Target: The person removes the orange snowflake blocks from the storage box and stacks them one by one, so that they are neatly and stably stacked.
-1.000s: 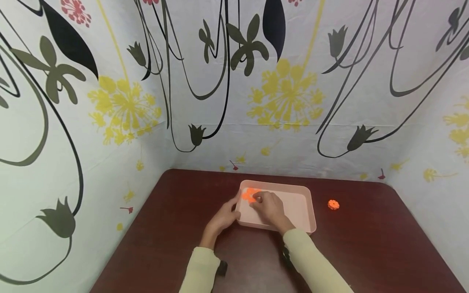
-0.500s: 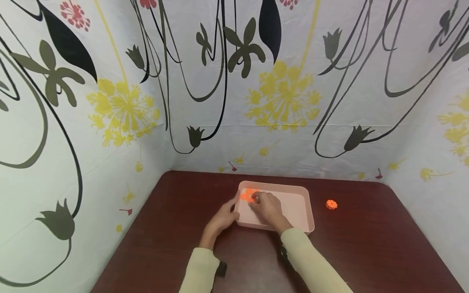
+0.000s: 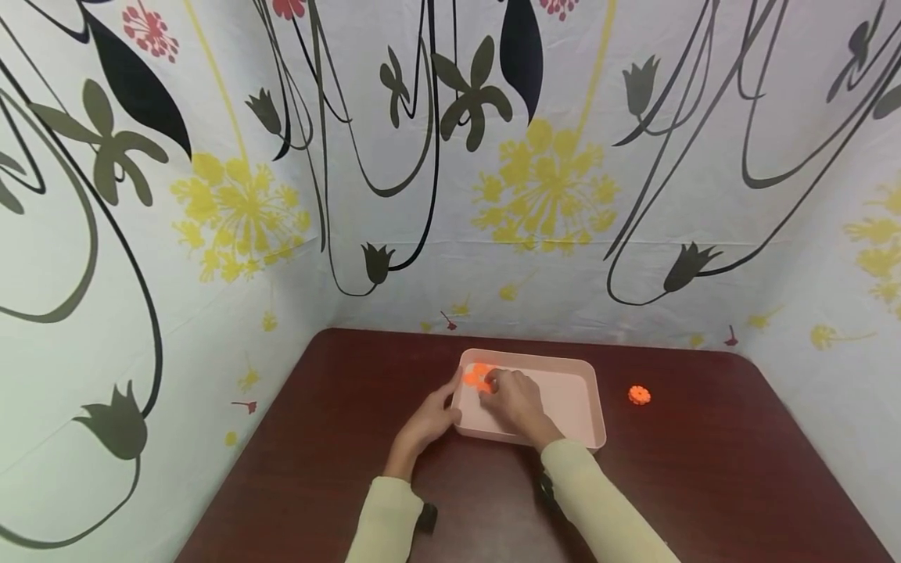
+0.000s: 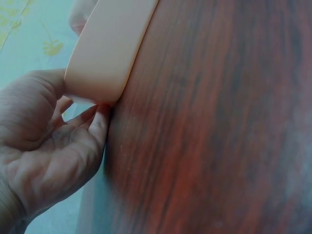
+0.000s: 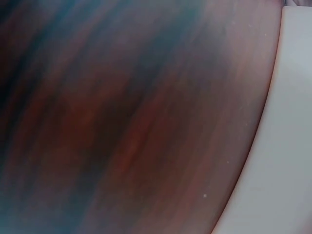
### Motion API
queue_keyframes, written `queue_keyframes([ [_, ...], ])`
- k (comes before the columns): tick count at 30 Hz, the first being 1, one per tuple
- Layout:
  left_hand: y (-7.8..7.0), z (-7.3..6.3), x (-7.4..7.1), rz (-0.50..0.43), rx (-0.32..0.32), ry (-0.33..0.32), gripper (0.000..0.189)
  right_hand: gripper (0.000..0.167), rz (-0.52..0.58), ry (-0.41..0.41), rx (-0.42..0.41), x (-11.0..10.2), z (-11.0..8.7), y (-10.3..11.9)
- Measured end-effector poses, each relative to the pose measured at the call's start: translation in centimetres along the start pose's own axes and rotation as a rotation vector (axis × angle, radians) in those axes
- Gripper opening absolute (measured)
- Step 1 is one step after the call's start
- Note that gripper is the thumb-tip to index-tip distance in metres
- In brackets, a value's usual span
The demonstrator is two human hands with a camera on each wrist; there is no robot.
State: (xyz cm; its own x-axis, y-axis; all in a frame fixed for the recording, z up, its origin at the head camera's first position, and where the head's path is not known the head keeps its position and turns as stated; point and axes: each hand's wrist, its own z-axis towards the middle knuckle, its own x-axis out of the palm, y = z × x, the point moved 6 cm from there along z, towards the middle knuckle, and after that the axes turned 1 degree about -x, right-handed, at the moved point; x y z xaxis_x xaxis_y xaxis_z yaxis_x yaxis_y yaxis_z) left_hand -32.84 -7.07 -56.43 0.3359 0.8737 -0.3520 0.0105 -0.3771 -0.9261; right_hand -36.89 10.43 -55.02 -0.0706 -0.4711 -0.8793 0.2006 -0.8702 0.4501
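A shallow pale-pink tray (image 3: pixel 573 395) lies on the table, with flat orange pieces (image 3: pixel 477 374) at its far left corner. My left hand (image 3: pixel 425 418) holds the tray's near left corner; in the left wrist view that hand (image 4: pixel 53 131) has its thumb at the rim and other fingers against the wall below. Over the tray, my right hand (image 3: pixel 516 399) has its fingers curled down and pinches at an orange piece, mostly covered by the fingers. The right wrist view shows the tray's wall (image 5: pixel 278 146) but not the hand's fingers.
A round, notched orange piece (image 3: pixel 639 395), seemingly a small stack, lies on the dark red-brown table (image 3: pixel 704 469) right of the tray. Flower-patterned cloth (image 3: pixel 422 211) rises behind the table and at both sides.
Both hands and the tray stay in nearly the same place; the right fingers shift only slightly at the orange pieces. The head view moves a little.
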Motion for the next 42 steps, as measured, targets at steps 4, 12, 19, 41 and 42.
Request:
queue_keyframes([
  [4,0.0,0.0,0.0,-0.002,-0.003,-0.001,0.090,0.029,-0.010,-0.040,-0.030,-0.3,-0.2,0.2],
  [12,0.2,0.1,0.1,0.003,-0.008,-0.002,0.091,0.035,0.020,-0.065,-0.003,-1.6,-0.9,-0.4],
  [19,0.2,0.6,1.1,-0.002,-0.017,0.000,0.092,0.037,-0.006,-0.092,-0.026,-4.5,-2.5,-2.3],
  [41,0.3,0.4,0.5,0.022,0.052,0.003,0.090,0.035,-0.045,-0.316,-0.022,-12.2,-7.7,-11.0],
  [42,0.3,0.3,0.3,0.024,0.047,-0.008,0.090,0.035,-0.048,-0.328,-0.023,-12.3,-7.7,-11.3],
])
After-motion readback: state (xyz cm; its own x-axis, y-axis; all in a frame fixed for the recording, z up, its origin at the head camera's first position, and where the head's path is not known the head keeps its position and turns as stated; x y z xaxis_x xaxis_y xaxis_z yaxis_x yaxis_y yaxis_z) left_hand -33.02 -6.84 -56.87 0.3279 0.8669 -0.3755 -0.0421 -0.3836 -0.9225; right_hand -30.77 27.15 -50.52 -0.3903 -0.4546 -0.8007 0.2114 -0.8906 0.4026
